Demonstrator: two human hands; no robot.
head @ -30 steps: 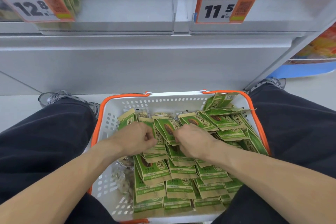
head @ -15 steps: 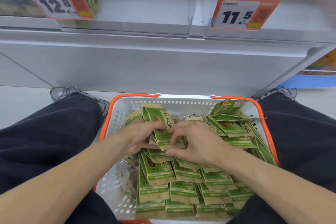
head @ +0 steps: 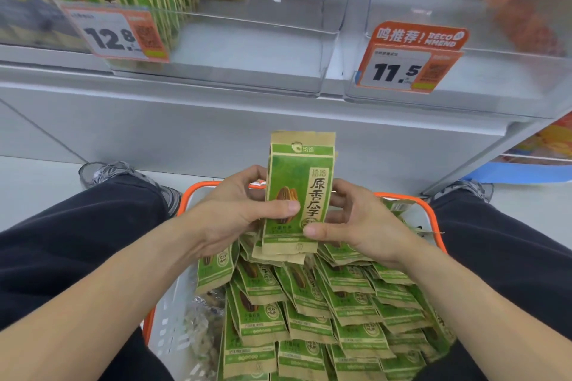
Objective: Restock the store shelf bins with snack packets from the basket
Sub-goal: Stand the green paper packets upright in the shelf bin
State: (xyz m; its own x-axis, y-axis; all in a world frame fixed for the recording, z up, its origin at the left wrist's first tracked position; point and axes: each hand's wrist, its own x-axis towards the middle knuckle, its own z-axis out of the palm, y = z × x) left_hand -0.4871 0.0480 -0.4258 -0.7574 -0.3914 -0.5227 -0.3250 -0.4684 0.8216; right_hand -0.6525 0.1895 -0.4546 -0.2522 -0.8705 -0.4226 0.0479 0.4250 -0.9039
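Squaring the stack of packets (head: pixel 297 195) was the step we judged to be in hand, and to do it well we would tap the lower edges level and keep both thumbs flat on the front, so no packet slides out on the way up to the bin.

At the far left, the left bin (head: pixel 247 49) carried the 12.8 price tag (head: pixel 116 34) and held a row of the same green packets only in its left part; its right part looked free, so we judged this the place for the stack. Below it, our left hand (head: pixel 235 213) held the stack from the left side: the thumb lay across the printed front near the seed picture, and the other fingers (head: pixel 247 175) were curled round behind the left edge. The stack stood upright between the two hands, just above the basket (head: pixel 192 195), with several packet bottoms fanned out under the front one. Our right hand (head: pixel 356 223) gripped it from the right side, thumb pressed on the lower front and fingers curled behind. Under both hands, many loose packets (head: pixel 309 312) lay overlapped in the basket. To the right, the right bin (head: pixel 495 77) with the 11.5 tag (head: pixel 399 68) held something orange, too blurred to name.
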